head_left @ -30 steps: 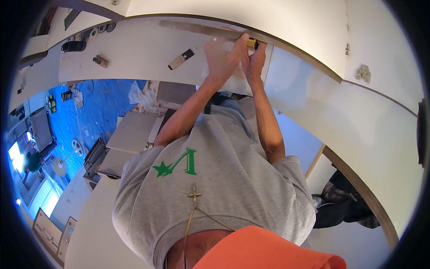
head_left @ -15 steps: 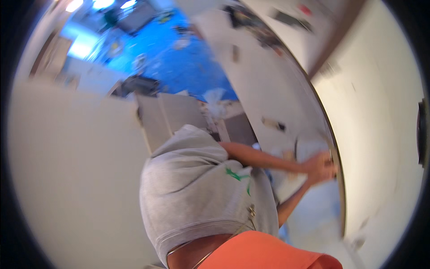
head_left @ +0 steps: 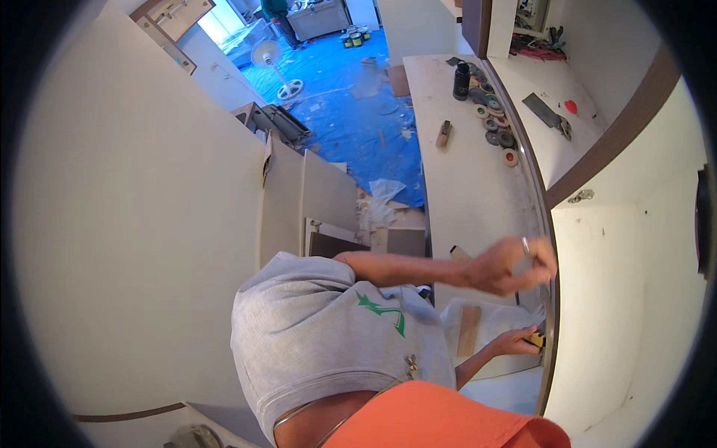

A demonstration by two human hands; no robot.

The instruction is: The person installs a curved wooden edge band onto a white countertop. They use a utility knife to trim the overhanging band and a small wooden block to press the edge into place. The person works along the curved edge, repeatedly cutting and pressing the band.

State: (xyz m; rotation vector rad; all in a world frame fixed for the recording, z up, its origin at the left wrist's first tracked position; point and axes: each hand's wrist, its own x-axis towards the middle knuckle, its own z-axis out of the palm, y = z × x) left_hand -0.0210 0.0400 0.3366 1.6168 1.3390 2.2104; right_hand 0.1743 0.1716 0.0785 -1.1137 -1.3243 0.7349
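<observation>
My left hand [head_left: 515,267], wearing a ring, is over the board beside the cabinet's dark front edge [head_left: 552,317]. Its fingers are curled, slightly blurred, and I cannot make out whether anything is in them. Lower in the view, my right hand [head_left: 515,343] grips a small yellow and black tape measure [head_left: 535,340] against that same edge. No drawn-out blade shows clearly between the hands. Beneath the right hand lie a brown wooden strip [head_left: 468,331] and translucent plastic sheeting [head_left: 493,315].
On the long pale board [head_left: 478,190] stand a black bottle [head_left: 461,81], several tape rolls [head_left: 499,123] and a wooden block [head_left: 444,133]. A flat grey tool [head_left: 544,112] lies in the cabinet. Blue floor sheeting [head_left: 351,119] holds a fan [head_left: 276,69]; a person [head_left: 278,19] stands beyond.
Half a second ago my hands were close together at the cabinet edge; now the left is apart from and above the right. The view has shifted and sharpened.
</observation>
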